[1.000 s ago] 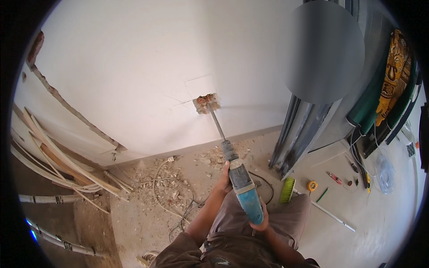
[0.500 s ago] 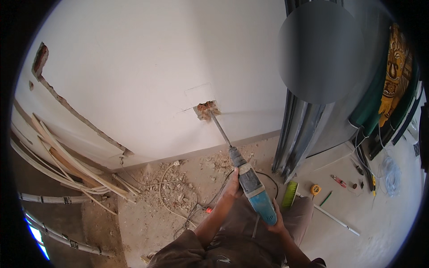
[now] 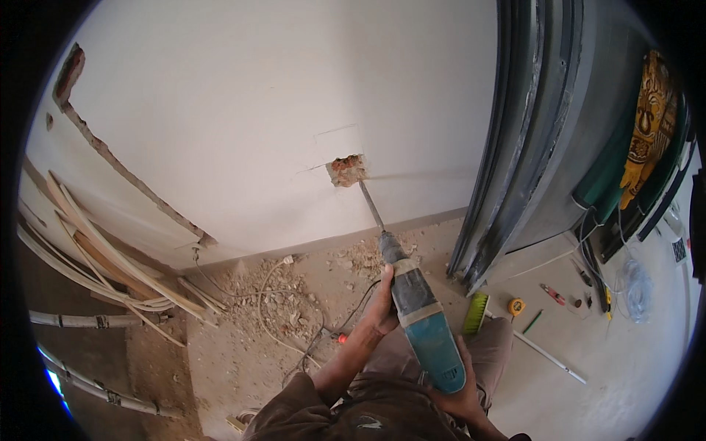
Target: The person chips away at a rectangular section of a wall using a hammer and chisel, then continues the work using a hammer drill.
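Observation:
I hold a blue-green and dark grey demolition hammer (image 3: 434, 342) with both hands. My left hand (image 3: 380, 305) is closed round the grey front part of its body. At the rear end my right hand (image 3: 463, 393) grips the tool, its fingers partly hidden behind the housing. The long chisel bit (image 3: 372, 206) slants up and away, its tip at the lower right edge of a rough hole (image 3: 346, 170) in the white wall (image 3: 243, 110). Reddish brick shows inside this hole. Thin pencil lines mark the wall just above it and to its left.
Rubble (image 3: 294, 309) and a cable lie along the wall's foot. Bent pale conduits (image 3: 110, 257) lean at left, below a chased groove (image 3: 132, 169). Metal profiles (image 3: 507, 162) stand at right. Nearby on the floor are a green brush (image 3: 476, 312), a tape measure (image 3: 516, 306) and a white rod (image 3: 548, 356).
The chisel tip has shifted from the hole's lower middle to its lower right edge. The hammer's rear has come nearer to me. Both hands keep their hold.

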A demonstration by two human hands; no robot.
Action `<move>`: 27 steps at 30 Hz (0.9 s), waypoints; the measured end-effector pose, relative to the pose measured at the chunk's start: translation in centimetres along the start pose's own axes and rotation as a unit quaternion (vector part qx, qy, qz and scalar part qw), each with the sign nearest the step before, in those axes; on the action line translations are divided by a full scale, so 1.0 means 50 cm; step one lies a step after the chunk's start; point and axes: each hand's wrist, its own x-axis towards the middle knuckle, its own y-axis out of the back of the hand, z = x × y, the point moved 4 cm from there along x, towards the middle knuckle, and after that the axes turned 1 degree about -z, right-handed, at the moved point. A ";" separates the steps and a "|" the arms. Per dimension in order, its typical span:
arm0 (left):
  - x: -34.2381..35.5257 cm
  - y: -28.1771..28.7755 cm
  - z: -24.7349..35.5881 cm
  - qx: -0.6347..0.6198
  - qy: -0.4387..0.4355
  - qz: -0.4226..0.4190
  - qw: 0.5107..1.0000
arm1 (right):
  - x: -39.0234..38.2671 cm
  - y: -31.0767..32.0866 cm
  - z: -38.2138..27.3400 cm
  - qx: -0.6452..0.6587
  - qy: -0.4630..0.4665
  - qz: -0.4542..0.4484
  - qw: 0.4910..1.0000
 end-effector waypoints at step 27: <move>0.049 0.150 0.002 0.000 -0.025 -0.043 0.999 | 0.047 -0.095 0.194 0.011 0.085 -0.042 0.995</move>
